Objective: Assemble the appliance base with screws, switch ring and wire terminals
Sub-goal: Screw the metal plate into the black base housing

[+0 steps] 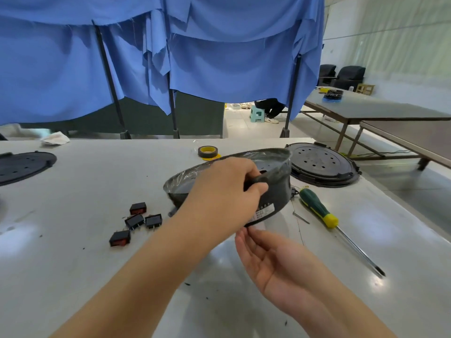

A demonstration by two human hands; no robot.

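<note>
So here we've got the appliance base lifted off the tabletop and tipped on edge. Our left hand is wrapped around its wall, thumb hooked over a dark tab near the rim. Our right hand sits palm up just under the lower edge, fingers mostly relaxed, with the fingertips up at what looks like clear film on the base. We honestly can't tell if they're pinching it or only touching.

If that film is coming off, we'd say keep the left grip firm and peel slowly along the rim so the base doesn't twist out. The label on the wall should probably stay put.

The rocker switches are scattered to the left, the screwdriver lies right of the base, and a spare bottom plate waits behind. Nice and reachable, so setting the base down between them seems easiest.
</note>
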